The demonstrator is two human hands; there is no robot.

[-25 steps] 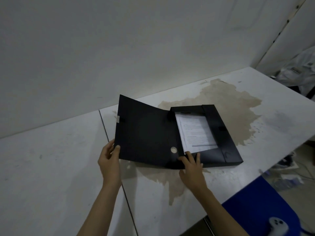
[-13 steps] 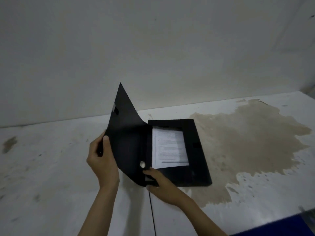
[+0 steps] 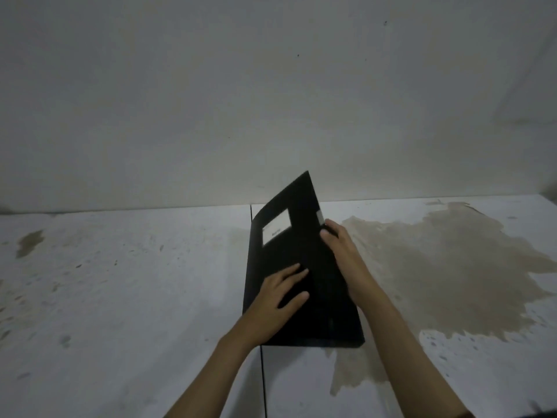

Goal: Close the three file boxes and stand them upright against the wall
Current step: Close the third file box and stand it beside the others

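Observation:
One black file box [image 3: 289, 260] lies flat on the white table [image 3: 120, 282], its lid folded over the tray with the far corner still raised. A pale label sits on the lid. My left hand [image 3: 278, 297] presses flat on the lid's near half, fingers spread. My right hand [image 3: 340, 251] grips the lid's right edge near the small grey clasp tab. The papers inside are hidden by the lid. Only this one box is in view.
A plain white wall [image 3: 271, 101] rises directly behind the table. A large brown stain [image 3: 452, 267] spreads over the tabletop right of the box. A dark seam [image 3: 262, 372] between two table panels runs under the box toward me.
The lid has swung from upright on the left down over the tray. My left hand moved from the lid's edge onto its top; my right hand moved from the tray's front to the right edge.

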